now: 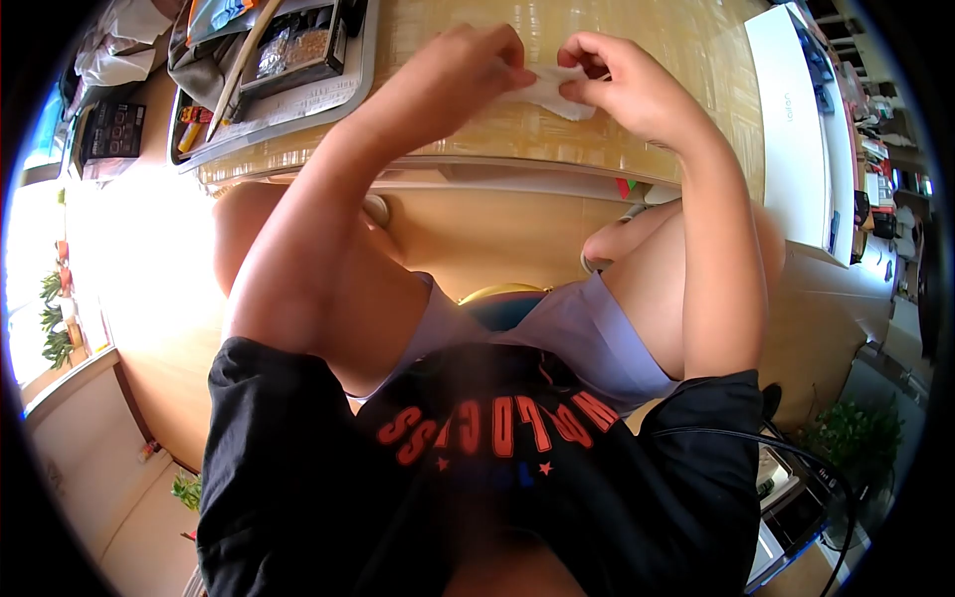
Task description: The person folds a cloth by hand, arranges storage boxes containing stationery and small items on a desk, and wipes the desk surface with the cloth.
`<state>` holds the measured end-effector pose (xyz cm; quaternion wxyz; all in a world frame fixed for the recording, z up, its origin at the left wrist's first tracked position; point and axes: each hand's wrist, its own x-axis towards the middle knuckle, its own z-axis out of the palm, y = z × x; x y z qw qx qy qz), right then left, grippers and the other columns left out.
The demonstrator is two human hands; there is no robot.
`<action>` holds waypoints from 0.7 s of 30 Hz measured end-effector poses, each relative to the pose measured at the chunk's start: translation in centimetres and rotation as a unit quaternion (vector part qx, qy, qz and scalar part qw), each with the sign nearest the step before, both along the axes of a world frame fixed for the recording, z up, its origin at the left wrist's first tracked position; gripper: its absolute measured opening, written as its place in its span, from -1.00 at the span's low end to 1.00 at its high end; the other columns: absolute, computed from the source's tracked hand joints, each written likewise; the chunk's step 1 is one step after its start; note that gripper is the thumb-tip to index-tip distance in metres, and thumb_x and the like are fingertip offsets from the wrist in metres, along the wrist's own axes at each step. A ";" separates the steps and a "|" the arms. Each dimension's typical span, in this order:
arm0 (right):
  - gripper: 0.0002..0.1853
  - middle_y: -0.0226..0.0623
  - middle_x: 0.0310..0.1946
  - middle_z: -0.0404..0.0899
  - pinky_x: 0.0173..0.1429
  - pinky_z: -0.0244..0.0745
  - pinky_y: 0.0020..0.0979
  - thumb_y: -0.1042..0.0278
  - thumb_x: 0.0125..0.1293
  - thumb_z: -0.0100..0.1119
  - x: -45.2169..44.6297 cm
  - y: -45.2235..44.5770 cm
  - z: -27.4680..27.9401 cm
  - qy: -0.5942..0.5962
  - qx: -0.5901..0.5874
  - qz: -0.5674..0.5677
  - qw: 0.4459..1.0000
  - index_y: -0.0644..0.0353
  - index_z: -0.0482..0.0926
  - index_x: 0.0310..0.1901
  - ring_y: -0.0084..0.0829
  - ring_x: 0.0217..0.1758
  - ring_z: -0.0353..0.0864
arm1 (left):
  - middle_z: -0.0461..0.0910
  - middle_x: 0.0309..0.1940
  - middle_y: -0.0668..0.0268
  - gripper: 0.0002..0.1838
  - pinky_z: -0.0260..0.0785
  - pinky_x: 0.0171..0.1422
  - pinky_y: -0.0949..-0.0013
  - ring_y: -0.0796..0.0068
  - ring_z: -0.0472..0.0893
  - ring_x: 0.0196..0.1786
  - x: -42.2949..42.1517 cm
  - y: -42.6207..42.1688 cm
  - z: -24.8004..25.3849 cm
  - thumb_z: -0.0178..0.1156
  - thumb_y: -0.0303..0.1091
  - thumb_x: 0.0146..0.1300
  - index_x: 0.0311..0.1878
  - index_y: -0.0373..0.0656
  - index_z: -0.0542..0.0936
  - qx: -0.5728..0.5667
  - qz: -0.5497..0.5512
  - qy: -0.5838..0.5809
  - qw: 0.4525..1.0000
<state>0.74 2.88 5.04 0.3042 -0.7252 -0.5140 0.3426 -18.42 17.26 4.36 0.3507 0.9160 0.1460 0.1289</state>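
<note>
A small, crumpled white tissue (557, 97) stretches between my two hands just over the table. My left hand (468, 68) is closed, thumb and fingers pinching the tissue's left end. From the other side, my right hand (625, 88) grips the right end, its thumb and curled forefinger pressed on it. The middle of the tissue hangs loose, and parts of its edge are hidden behind my fingers.
A yellowish patterned table (667, 30) lies beneath my hands. Left of them is a grey tray (360, 75) with a dark box (293, 55), a long thin stick (239, 75) and papers. A white box (786, 124) stands at the right edge.
</note>
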 end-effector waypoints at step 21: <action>-0.86 -0.38 0.01 0.60 0.21 0.46 -0.46 0.59 0.32 0.25 1.8 -0.9 1.2 0.270 0.097 -0.008 0.958 0.25 0.69 -0.11 -0.56 0.03 0.57 | 0.72 -0.38 0.36 -0.64 0.39 -0.28 0.55 0.73 0.61 -0.35 -1.1 0.7 2.3 0.39 -0.10 0.40 -0.09 -0.28 0.72 -0.285 0.059 0.019 0.957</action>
